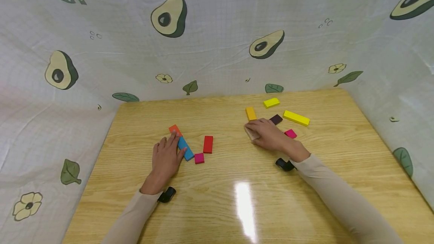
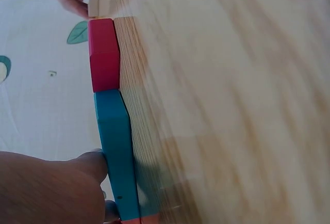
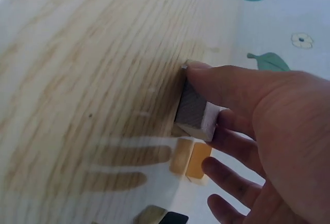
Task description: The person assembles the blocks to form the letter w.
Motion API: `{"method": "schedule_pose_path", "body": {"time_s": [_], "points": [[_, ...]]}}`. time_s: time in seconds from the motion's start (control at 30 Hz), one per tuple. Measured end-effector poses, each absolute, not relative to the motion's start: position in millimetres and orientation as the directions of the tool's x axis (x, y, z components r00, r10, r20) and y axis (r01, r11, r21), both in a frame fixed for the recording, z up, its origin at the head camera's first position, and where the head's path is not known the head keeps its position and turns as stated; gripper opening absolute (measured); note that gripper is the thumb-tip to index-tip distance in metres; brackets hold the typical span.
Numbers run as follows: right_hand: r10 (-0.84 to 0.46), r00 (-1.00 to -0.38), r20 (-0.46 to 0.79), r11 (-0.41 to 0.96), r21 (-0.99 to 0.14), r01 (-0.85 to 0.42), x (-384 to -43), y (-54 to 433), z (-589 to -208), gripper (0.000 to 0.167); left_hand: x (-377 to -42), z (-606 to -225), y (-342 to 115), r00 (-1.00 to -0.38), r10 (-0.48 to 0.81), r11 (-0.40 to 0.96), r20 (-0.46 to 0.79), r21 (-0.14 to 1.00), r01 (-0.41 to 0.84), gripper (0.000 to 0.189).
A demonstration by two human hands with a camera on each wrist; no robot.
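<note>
My left hand (image 1: 166, 157) rests against a row of blocks at the left of the table. Its fingertips lie at an orange-red block (image 1: 174, 129), and its thumb touches the side of a blue block (image 1: 185, 148). At the blue block's near end sits a short pink block (image 1: 199, 158); in the left wrist view the pink block (image 2: 104, 53) overlaps the blue one's end. With thumb and fingers, my right hand (image 1: 268, 134) pinches a plain beige wooden block (image 3: 192, 105). Just beyond that hand lies an orange block (image 1: 250, 113).
A red block (image 1: 208, 144) lies right of the blue one. Around the right hand are a dark block (image 1: 276, 119), a second pink block (image 1: 290, 133), a long yellow block (image 1: 296, 118) and a shorter yellow one (image 1: 271, 103). Patterned cloth (image 1: 217, 67) hangs behind the wooden table (image 1: 210, 199).
</note>
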State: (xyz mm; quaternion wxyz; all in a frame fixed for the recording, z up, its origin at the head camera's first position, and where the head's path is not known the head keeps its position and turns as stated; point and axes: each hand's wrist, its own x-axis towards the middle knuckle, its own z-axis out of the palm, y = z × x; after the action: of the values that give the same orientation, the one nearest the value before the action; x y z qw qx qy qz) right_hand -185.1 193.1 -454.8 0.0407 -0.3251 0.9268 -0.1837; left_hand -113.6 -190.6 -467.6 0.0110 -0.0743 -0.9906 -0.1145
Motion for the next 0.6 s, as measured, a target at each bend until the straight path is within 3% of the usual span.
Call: {"method": "schedule_pose_path", "body": {"time_s": [0.6], "points": [[-0.521,-0.849,0.095,0.782,-0.347,-0.518,-190.9,143.1,-452.9,0.062,-115.5,-466.7,-190.3,-0.989,0.143,0.963,0.043,0.222,0.149,0.060]]}}
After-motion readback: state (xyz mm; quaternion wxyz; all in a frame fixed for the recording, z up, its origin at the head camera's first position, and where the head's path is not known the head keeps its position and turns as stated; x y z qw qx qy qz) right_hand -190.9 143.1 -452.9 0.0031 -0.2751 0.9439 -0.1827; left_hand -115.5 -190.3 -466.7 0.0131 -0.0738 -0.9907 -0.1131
